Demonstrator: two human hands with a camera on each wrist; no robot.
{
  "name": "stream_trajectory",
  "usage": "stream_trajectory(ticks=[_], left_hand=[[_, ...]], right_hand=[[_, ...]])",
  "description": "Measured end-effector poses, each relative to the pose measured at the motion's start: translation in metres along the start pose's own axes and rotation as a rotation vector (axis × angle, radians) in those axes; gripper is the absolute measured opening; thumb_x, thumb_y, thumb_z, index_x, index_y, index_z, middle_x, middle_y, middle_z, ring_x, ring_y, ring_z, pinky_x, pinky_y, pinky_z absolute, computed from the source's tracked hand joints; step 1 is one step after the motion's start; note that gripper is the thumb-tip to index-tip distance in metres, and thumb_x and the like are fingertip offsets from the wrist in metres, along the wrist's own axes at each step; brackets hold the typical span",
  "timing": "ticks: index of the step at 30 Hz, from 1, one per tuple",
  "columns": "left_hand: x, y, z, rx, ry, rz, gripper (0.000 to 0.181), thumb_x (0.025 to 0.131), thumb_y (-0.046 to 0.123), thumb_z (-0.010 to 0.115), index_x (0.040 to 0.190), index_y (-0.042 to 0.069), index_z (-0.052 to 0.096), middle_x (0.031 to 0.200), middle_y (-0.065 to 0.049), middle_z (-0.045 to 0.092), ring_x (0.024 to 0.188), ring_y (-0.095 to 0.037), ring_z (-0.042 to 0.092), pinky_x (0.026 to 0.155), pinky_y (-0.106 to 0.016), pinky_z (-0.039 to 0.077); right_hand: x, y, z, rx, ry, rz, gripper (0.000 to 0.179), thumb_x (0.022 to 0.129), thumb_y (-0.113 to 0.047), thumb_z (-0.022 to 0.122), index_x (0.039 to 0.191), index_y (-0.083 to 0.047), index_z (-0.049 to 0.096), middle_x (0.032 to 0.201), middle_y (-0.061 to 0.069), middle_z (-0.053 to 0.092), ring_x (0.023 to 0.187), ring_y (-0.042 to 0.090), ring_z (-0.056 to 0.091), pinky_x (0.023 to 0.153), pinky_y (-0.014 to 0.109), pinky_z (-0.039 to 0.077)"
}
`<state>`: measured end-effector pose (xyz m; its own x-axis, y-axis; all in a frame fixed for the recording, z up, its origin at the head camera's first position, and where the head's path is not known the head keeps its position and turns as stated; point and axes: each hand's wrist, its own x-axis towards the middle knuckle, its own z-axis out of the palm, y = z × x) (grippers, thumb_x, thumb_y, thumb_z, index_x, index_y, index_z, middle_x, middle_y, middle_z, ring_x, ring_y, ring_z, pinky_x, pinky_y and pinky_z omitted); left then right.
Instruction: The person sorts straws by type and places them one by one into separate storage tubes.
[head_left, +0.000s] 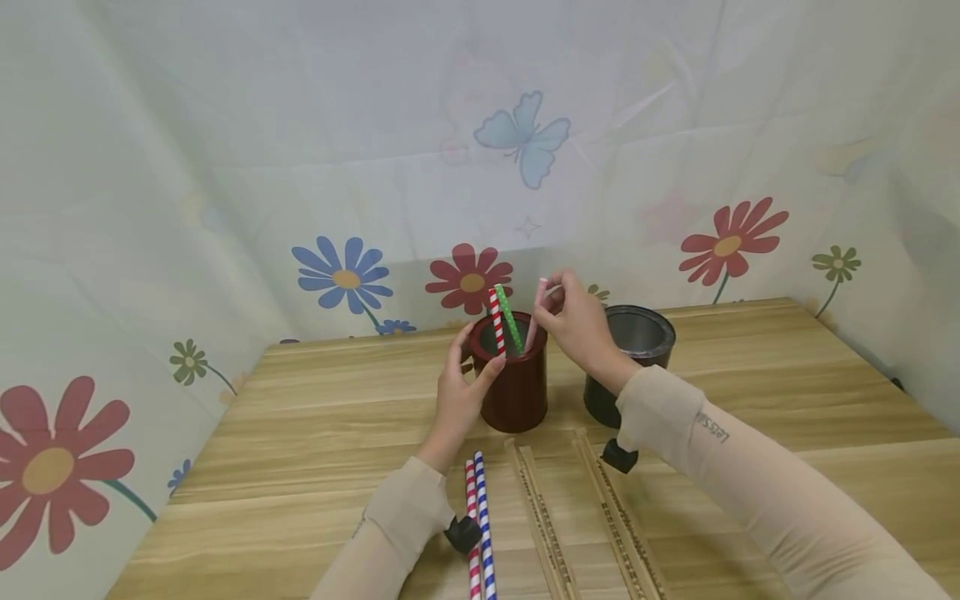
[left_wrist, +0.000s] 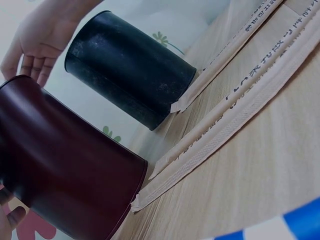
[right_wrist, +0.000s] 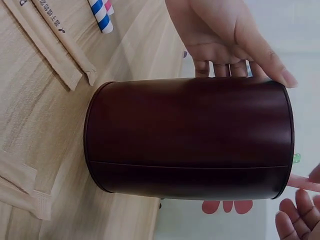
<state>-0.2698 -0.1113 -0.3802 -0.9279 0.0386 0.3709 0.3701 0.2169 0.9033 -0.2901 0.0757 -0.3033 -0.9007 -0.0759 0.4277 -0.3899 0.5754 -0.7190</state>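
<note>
My left hand grips the side of a dark red round container, thumb at the near rim and fingers round its left side. The container stands upright and fills much of the right wrist view. Inside it lean a red-and-white striped paper straw and a green dotted straw. Between thumb and fingers, my right hand pinches a pink straw at its upper part. That straw's lower end is inside the container's right rim. The straws' bottoms are hidden by the container wall.
A black round container stands right of the red one, partly behind my right wrist. Nearer on the wooden table lie a blue-and-white straw, a pink-and-white striped straw and several paper-wrapped straws. A flowered curtain hangs behind.
</note>
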Motion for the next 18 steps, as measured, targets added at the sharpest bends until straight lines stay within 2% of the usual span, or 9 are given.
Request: stream_trajectory(ticks=[6, 11, 15, 18], left_hand=[[-0.011, 0.03, -0.001, -0.007, -0.005, 0.003, 0.065, 0.091, 0.019, 0.064, 0.147, 0.007, 0.033, 0.141, -0.022, 0.048, 0.129, -0.036, 0.044, 0.104, -0.057, 0.034], [-0.013, 0.032, -0.001, -0.019, -0.009, 0.0, 0.064, 0.091, 0.015, 0.062, 0.148, 0.007, 0.032, 0.141, -0.023, 0.048, 0.129, -0.038, 0.042, 0.105, -0.059, 0.033], [-0.013, 0.032, -0.002, -0.015, -0.004, 0.005, 0.065, 0.091, 0.016, 0.063, 0.147, 0.007, 0.033, 0.14, -0.024, 0.048, 0.129, -0.038, 0.043, 0.104, -0.058, 0.034], [-0.008, 0.019, -0.002, -0.013, 0.002, 0.012, 0.066, 0.09, 0.016, 0.064, 0.148, 0.007, 0.032, 0.14, -0.024, 0.048, 0.129, -0.038, 0.043, 0.104, -0.058, 0.034]], right_hand=[[-0.004, 0.003, -0.003, -0.033, -0.048, 0.005, 0.031, 0.092, -0.02, 0.058, 0.118, -0.004, 0.051, 0.095, 0.012, 0.067, 0.084, 0.025, 0.063, 0.074, 0.037, 0.05], [-0.007, 0.001, -0.006, -0.038, -0.061, 0.027, 0.036, 0.092, -0.023, 0.059, 0.122, -0.005, 0.05, 0.098, 0.012, 0.067, 0.087, 0.025, 0.063, 0.076, 0.039, 0.051], [-0.011, -0.004, -0.011, -0.027, -0.028, 0.045, 0.041, 0.092, -0.026, 0.059, 0.127, -0.005, 0.05, 0.103, 0.012, 0.064, 0.094, 0.026, 0.063, 0.079, 0.041, 0.053], [-0.013, -0.007, -0.015, -0.007, 0.013, 0.031, 0.043, 0.091, -0.022, 0.059, 0.129, -0.003, 0.05, 0.108, 0.014, 0.061, 0.097, 0.028, 0.063, 0.082, 0.044, 0.053]])
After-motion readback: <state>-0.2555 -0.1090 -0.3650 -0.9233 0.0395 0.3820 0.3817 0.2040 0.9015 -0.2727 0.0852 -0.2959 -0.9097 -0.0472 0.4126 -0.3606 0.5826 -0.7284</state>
